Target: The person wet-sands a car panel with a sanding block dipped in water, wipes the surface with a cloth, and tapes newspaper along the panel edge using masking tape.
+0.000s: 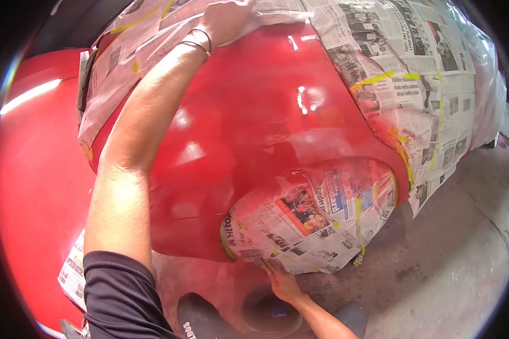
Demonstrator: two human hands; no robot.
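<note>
At the top of the glossy red car panel [237, 124], my left hand [229, 21] is closed at the edge of a whitish masking sheet [283, 16]; its fingertips are partly hidden. Dark bands circle that wrist. Newspaper [345, 226] taped with yellow tape fills the wheel arch, dusted with red along its upper part. Low down, my right hand [287, 284] reaches up to the newspaper's bottom edge with fingers stretched out. Whether those fingertips touch the paper I cannot tell.
More newspaper [407, 39] and clear plastic [489, 85] cover the car on the right. Another red panel [39, 169] stands at the left. Below lies a grey concrete floor [435, 271]. A dark round object [271, 316] sits between my legs.
</note>
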